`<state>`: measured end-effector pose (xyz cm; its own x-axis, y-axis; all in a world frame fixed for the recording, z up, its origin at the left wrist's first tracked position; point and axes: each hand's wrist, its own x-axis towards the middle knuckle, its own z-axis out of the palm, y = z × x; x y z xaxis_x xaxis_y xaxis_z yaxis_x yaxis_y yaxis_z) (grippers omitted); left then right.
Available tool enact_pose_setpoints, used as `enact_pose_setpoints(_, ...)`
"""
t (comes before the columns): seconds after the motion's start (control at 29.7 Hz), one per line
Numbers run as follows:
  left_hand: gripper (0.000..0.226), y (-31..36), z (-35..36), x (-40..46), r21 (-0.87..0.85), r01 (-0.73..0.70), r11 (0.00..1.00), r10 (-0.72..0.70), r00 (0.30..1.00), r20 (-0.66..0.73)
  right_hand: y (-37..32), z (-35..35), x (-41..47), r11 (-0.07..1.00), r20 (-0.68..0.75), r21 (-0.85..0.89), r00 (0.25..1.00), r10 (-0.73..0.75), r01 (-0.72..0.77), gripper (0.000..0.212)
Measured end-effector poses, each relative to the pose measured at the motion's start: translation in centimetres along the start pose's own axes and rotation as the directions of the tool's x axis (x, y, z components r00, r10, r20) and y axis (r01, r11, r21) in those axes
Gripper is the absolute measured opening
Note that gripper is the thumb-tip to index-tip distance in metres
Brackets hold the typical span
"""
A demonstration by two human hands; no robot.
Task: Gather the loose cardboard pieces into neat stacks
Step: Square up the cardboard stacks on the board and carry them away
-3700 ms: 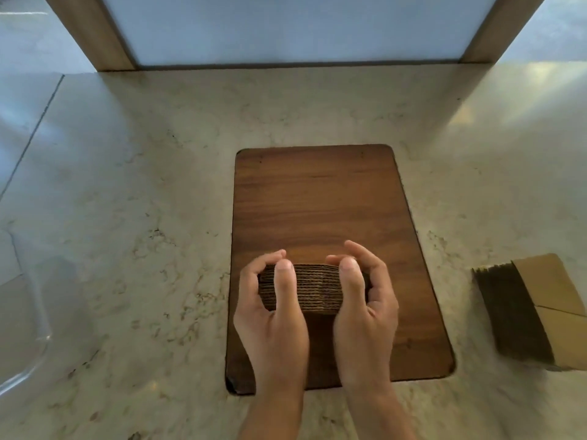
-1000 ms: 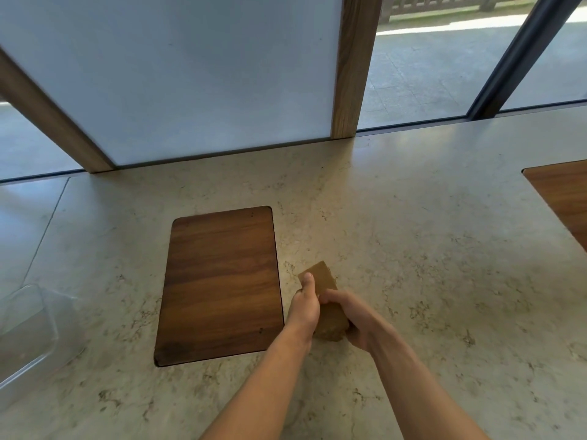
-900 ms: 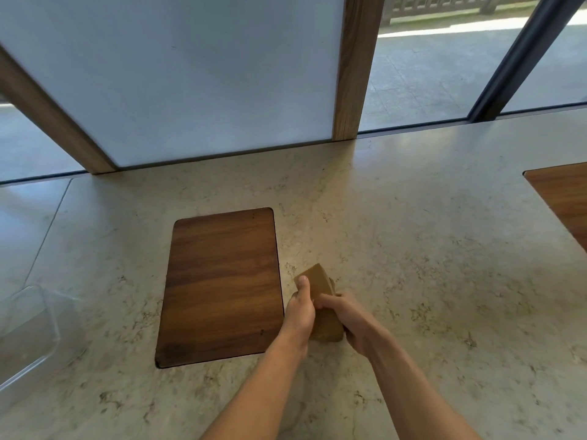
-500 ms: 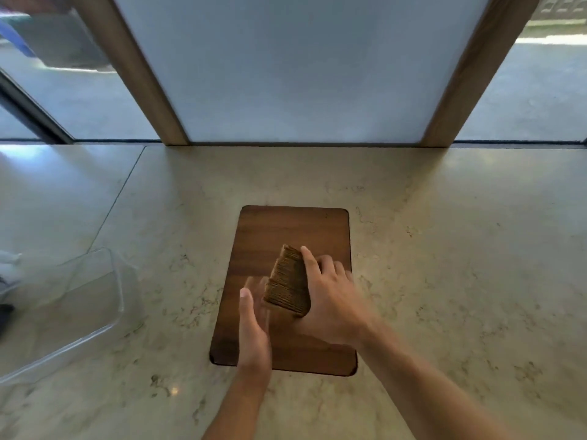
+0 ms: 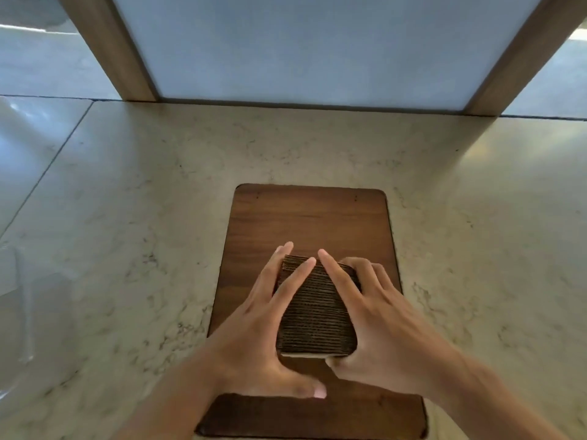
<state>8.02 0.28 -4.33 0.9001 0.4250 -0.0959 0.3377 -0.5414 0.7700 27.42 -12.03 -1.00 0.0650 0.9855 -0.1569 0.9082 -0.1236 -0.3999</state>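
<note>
1. Bracketing a stack (image 5: pixel 314 315) of cardboard pieces, both hands sit over the board (image 5: pixel 309 217); the stack's ribbed edges face the camera.
2. Left hand (image 5: pixel 260 331): fingers straight, laid along the stack's left side and over its top edge; thumb stretched out flat under the near end; nothing curled, so released, just pressing.
3. Right hand (image 5: pixel 378 315): index finger straight across the stack's upper right; other fingers bent over the far right corner; thumb tucked at the near right corner; it grasps the stack.
4. Stack position: middle of the board, between the two palms; whether it rests on the board or is held just above it, cannot tell; pieces look aligned, one pale sheet edge showing at the near bottom.
5. Board lies flat in the stone counter (image 5: pixel 127 236); long axis runs away from the person.
6. Clear tub (image 5: pixel 19 312) at the left edge, well apart from the board; blurred.
7. Frosted panel (image 5: pixel 311 46) with wooden posts stands behind the counter.
</note>
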Motion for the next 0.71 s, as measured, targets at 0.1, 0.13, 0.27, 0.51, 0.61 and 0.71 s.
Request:
enact_pose_setpoints(0.1, 0.136, -1.6, -0.9, 1.4, 0.100, -0.064, 0.993, 0.061, 0.998, 0.028, 0.7, 0.2, 0.7, 0.998, -0.053, -0.034, 0.997, -0.049, 0.047, 0.131)
enact_pose_setpoints(0.13, 0.129, -1.9, -0.6, 1.6, 0.080, -0.077, 0.994, 0.077, 0.997, 0.002, 1.0, 0.4, 0.8, 0.997, -0.056, -0.036, 0.996, -0.070, 0.068, 0.129)
enact_pose_setpoints(0.27, 0.110, -1.9, 0.9, 1.1, -0.010, -0.101, 0.995, 0.100, 0.993, -0.071, 2.3, 1.2, -0.2, 0.984, -0.064, 0.153, 0.995, -0.083, 0.092, 0.129)
enact_pose_setpoints(0.51, 0.109, -1.4, 1.3, 0.9, -0.049, -0.132, 0.990, 0.128, 0.989, -0.075, 4.4, 3.0, -1.8, 0.898, -0.087, 0.431, 0.994, -0.061, 0.093, 0.138)
enact_pose_setpoints(0.61, 0.114, -1.0, 2.0, 0.8, -0.134, -0.124, 0.983, 0.110, 0.988, -0.106, 3.9, 3.9, -1.7, 0.846, -0.164, 0.520, 0.986, -0.034, 0.116, 0.139)
enact_pose_setpoints(0.71, 0.121, -0.4, 2.9, 1.0, -0.288, -0.122, 0.950, 0.089, 0.988, -0.125, 3.7, 4.7, -2.0, 0.760, -0.292, 0.626, 0.956, 0.018, 0.177, 0.134)
